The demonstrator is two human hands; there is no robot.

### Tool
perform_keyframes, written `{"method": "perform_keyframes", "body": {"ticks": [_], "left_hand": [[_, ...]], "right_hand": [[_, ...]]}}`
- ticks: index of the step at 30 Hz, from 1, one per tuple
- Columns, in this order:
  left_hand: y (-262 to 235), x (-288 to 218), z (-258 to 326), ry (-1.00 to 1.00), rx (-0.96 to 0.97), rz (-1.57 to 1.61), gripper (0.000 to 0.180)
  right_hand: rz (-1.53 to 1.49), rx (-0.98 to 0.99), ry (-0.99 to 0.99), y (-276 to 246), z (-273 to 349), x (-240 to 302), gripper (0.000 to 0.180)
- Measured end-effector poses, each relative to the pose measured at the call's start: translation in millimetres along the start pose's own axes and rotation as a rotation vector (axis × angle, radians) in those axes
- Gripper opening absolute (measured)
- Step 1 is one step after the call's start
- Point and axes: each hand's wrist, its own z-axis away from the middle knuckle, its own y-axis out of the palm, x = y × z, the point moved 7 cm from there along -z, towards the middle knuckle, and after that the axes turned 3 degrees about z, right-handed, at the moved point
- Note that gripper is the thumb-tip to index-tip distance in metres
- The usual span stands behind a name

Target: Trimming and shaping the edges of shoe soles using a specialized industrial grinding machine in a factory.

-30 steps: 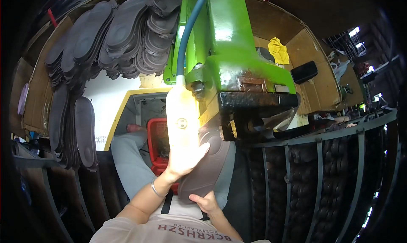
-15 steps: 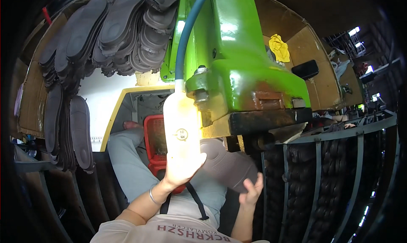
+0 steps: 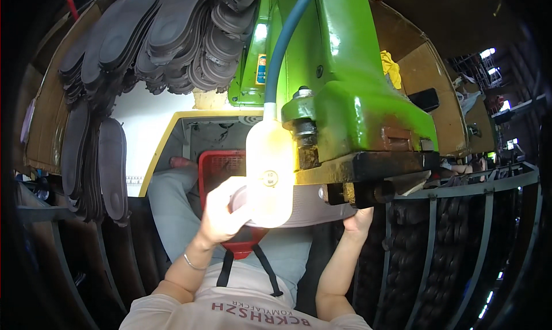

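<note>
A grey-brown shoe insole [image 3: 315, 208] lies level below the head of the green machine [image 3: 345, 117]. Its left end is in my left hand [image 3: 221, 215], thumb and fingers closed around it. At the other end my right hand [image 3: 359, 219] grips it, though the machine's black lower block [image 3: 368, 164] hides most of those fingers. A bright white lamp [image 3: 269, 197] on a blue flexible neck [image 3: 290, 31] hangs in front of the insole and covers part of its left half.
Stacked insoles [image 3: 172, 31] stand at the far left, with more [image 3: 112, 169] leaning lower down. A red plastic basket [image 3: 203, 172] sits under the table. Behind the machine at right, a cardboard box [image 3: 428, 65] holds a yellow cloth [image 3: 391, 68]. Metal racks [image 3: 434, 243] flank me at right.
My left hand has moved from the lamp's lower end to the insole's left end. The insole has swung up from a slant to level, its right end now under the machine head.
</note>
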Motion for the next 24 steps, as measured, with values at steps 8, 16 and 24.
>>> {"method": "perform_keyframes", "body": {"ticks": [8,16,24], "left_hand": [[-62.5,12.3,35.8,-0.144,-0.178,0.264,0.039],[-92.4,40.6,111.3,-0.331,-0.22,0.418,0.038],[-26.0,19.5,59.9,-0.262,0.202,0.288,0.042]], "right_hand": [[0.103,0.241,0.108,53.0,22.1,-25.8,0.042],[0.292,0.379,0.048,118.8,34.2,-33.3,0.057],[0.242,0.448,-0.041,162.5,41.3,-33.3,0.062]]}}
